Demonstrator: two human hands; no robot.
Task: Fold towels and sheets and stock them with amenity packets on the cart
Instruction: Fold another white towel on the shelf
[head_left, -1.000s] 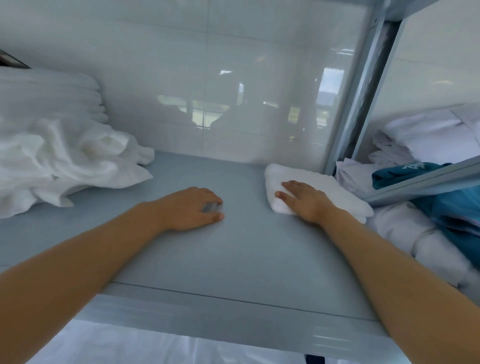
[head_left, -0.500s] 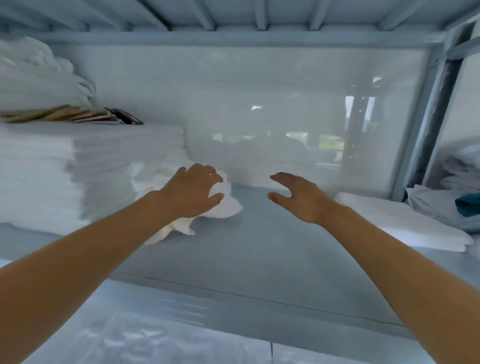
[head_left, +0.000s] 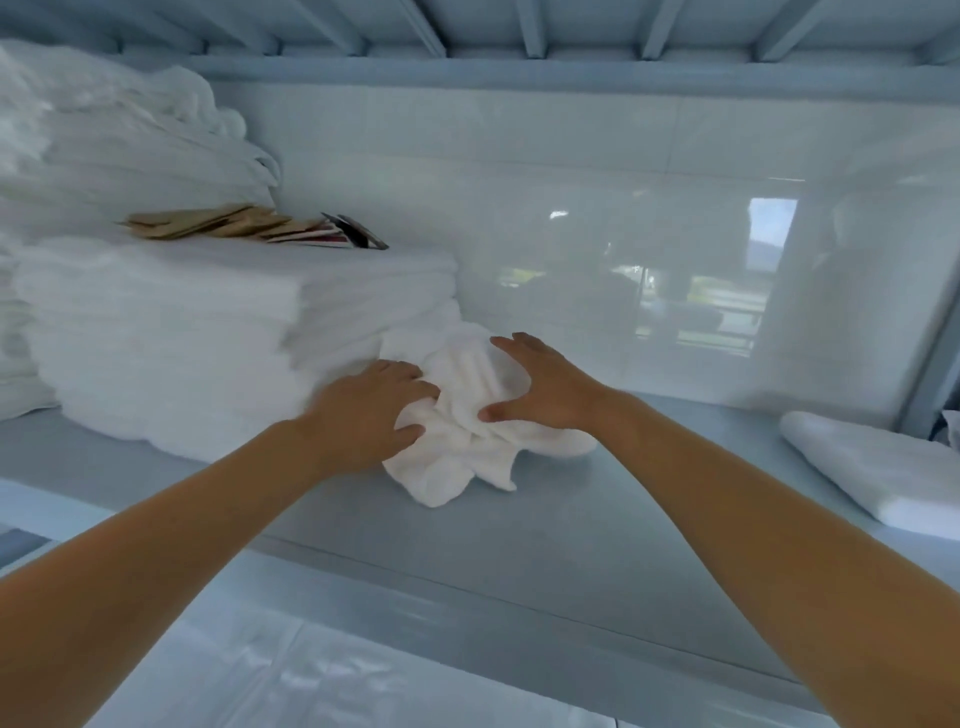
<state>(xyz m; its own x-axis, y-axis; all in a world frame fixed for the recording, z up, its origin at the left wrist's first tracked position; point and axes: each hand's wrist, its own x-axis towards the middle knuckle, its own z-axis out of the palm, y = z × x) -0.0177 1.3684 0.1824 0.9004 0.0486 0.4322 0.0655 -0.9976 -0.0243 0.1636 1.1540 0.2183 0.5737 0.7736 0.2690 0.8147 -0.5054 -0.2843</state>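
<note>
I am reaching both forearms in over the front edge of the grey shelf (head_left: 467, 561). My left hand (head_left: 363, 415) is resting on the near left side of the crumpled white towel (head_left: 467, 447), its fingers (head_left: 410, 376) bent over the folds and its thumb pressing in from below, so it is gripping the cloth. My right hand (head_left: 540, 389) is lying on the towel's right side with fingers spread and nearly straight, thumb tip touching the fabric; it is pressing rather than clutching. The towel is sitting on the shelf directly under and between my fingers, bunched and unfolded.

Just left of my left fingers, touching the towel, a tall stack of folded towels (head_left: 208, 338) is standing. Beyond and above those fingers, on top of that stack, brown amenity packets (head_left: 223, 223) are lying fanned out. Well to the right of my right fingers, a folded towel (head_left: 878, 467) is lying flat. Past everything, a glossy white wall (head_left: 597, 208) is closing off the back.
</note>
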